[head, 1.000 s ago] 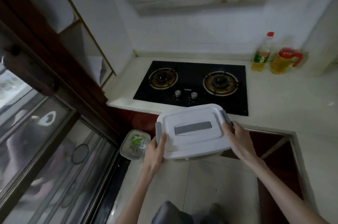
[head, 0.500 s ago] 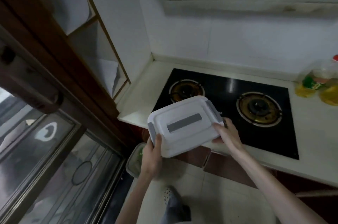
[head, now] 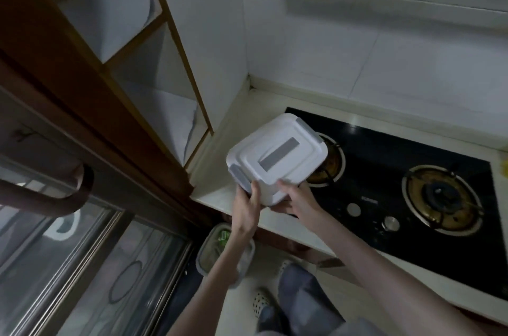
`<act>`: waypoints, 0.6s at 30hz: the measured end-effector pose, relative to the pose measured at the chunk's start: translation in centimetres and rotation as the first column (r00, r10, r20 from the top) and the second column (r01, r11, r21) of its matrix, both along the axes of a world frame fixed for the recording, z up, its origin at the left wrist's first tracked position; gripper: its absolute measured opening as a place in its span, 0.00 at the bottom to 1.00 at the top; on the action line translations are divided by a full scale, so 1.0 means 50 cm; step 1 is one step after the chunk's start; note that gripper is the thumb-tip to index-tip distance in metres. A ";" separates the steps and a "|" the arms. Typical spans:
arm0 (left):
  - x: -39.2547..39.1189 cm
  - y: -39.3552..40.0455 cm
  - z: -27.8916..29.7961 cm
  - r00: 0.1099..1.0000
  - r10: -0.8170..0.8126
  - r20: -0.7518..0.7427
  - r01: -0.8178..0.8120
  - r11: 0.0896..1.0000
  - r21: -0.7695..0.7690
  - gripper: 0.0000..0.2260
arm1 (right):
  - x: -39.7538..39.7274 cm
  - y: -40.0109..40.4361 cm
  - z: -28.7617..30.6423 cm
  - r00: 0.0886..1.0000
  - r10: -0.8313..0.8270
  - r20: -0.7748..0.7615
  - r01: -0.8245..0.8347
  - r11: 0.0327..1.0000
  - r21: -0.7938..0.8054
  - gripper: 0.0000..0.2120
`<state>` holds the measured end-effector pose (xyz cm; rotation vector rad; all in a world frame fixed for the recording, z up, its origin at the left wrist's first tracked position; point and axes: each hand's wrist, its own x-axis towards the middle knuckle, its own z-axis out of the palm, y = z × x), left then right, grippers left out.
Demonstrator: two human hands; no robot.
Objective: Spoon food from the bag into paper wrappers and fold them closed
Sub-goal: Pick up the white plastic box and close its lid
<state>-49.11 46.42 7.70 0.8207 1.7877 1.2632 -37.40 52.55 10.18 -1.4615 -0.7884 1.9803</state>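
Along the right side of my view runs the pale counter [head: 228, 192], carrying a black gas stove [head: 384, 176] with 2 burners and 2 knobs. To the left I see a dark wooden door frame [head: 90, 105]. Over the counter's near-left corner, partly above the left burner, I hold a white lidded container [head: 277, 157] with grey side clips, tilted. On the floor below sits a small clear tub [head: 211, 250] with something green inside, partly behind my left forearm. My left hand [head: 247, 206] grips the container's near-left corner at the clip; my right hand [head: 297, 198] curls under its near edge, thumb on the side.
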 end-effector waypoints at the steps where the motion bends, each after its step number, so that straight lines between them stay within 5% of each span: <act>1: -0.011 0.023 -0.002 1.000 0.010 0.003 -0.010 1.000 -0.012 0.22 | -0.016 0.024 0.002 1.000 -0.015 -0.018 0.015 1.000 0.004 0.24; 5: -0.054 0.108 -0.011 0.998 0.054 0.027 -0.052 0.996 -0.077 0.24 | -0.073 0.123 0.007 1.000 0.009 0.024 -0.010 0.999 0.050 0.17; 9: -0.089 0.194 -0.022 0.984 0.069 0.161 -0.044 0.987 -0.152 0.24 | -0.117 0.250 -0.014 0.959 0.060 0.277 -0.099 0.987 0.128 0.06; 14: -0.123 0.289 -0.057 0.961 0.209 0.182 -0.150 0.945 -0.291 0.21 | -0.158 0.355 -0.050 0.935 0.158 0.318 -0.185 0.981 0.057 0.32; 18: -0.151 0.343 -0.094 0.947 0.250 0.203 -0.174 0.927 -0.332 0.19 | -0.190 0.411 -0.088 0.901 0.193 0.388 -0.228 0.972 0.046 0.31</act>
